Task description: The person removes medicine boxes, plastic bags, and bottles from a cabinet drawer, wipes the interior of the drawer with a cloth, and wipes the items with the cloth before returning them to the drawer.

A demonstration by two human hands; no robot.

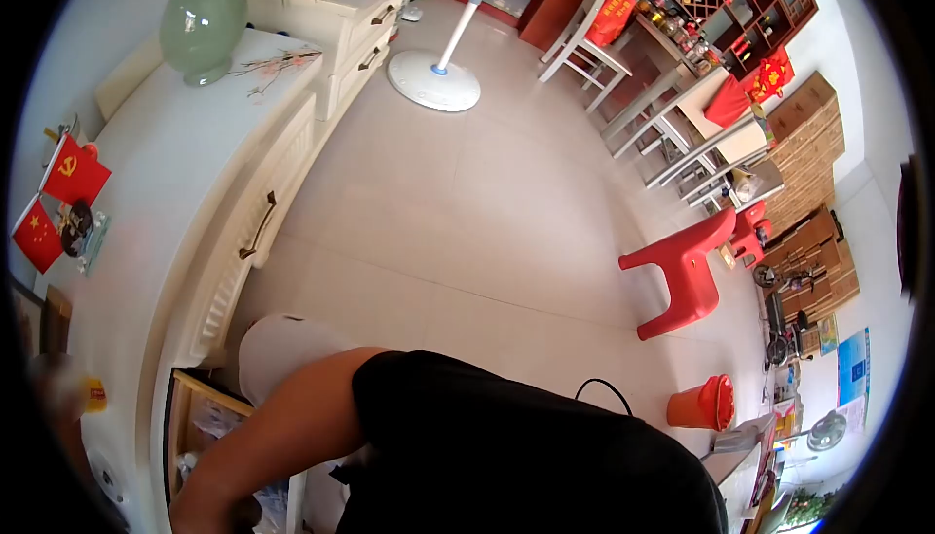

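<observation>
Left of the open drawer, what may be the left hand is seen, blurred, by a yellow-labelled item; its grip cannot be told. At the drawer, the right hand is mostly cut off — whether anything is gripped cannot be told. Inside, plastic-wrapped packets are partly hidden by the forearm — they could be snagged unseen.

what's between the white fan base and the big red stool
Bare floor: nothing stands between the fan base and the red stool in the head view.
</observation>
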